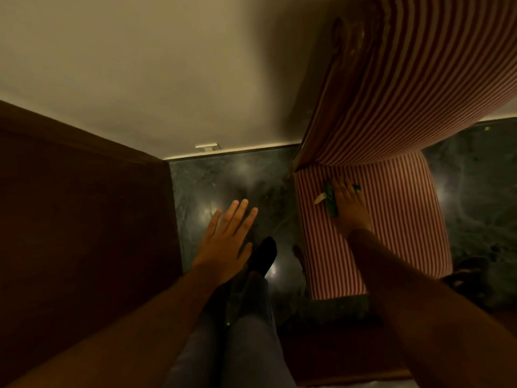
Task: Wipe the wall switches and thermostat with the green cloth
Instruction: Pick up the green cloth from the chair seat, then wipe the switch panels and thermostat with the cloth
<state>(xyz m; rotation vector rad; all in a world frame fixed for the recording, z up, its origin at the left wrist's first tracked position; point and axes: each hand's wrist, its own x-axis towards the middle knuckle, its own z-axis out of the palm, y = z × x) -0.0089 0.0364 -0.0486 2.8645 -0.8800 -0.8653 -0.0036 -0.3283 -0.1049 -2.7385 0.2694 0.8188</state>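
The view looks steeply down in dim light. My right hand (349, 204) lies flat on the seat of a red-and-white striped chair (391, 219), over the green cloth (330, 198). The cloth shows dark green at the hand's left edge and by the fingertips, with a pale tag sticking out to the left. Whether the fingers grip the cloth or only rest on it is unclear. My left hand (228, 239) hovers over the floor with fingers spread and holds nothing. No wall switches or thermostat are in view.
A beige wall (156, 79) fills the top, with a small white fitting (207, 147) at its base. Dark wooden furniture (84, 219) stands at the left. My legs and a black-socked foot (263, 254) are on the glossy dark marble floor (223, 180).
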